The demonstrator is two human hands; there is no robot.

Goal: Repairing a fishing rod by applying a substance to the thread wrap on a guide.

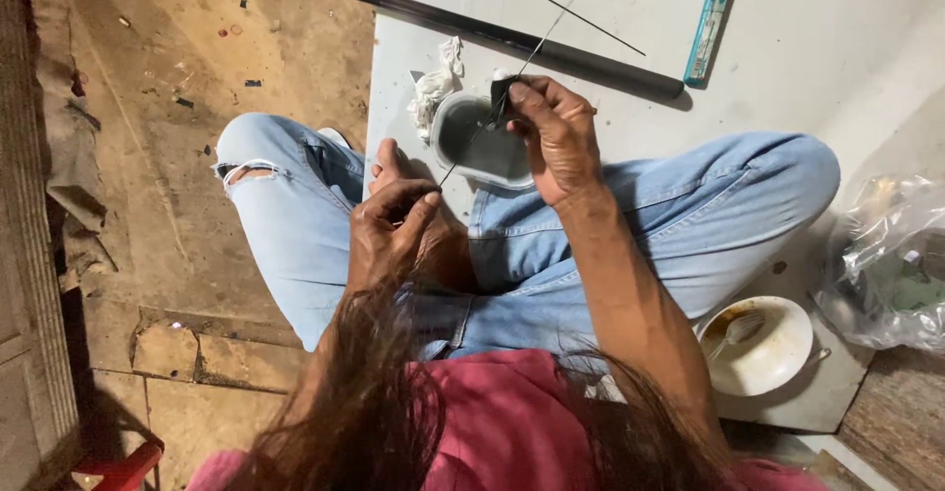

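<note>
Head view: left hand (pixel 394 230) pinches the near end of a thin dark rod (pixel 536 53) between thumb and forefinger, fingers pressed together on it. Right hand (pixel 556 137) pinches a small dark pad (pixel 502 92) closed around the same rod, further up. The rod runs diagonally from the left hand, over a shallow grey plastic tub of dark liquid (pixel 477 142), up across the white board (pixel 807 68). The tub sits on the board just beyond the crossed legs in blue jeans (pixel 689 215).

Risks, as I judge them:
- rod is very slender and held only at two close points, so a hard squeeze or sideways pull could bend or snap it
- right wrist is right over the tub, so a knock could tip it onto the jeans

Rod look: straight, hair-thin, dark, long; far end runs off frame.

Nearby: thick black tube (pixel 472 27), teal flat packet (pixel 711 24), white bowl with spoon (pixel 758 343).
</note>
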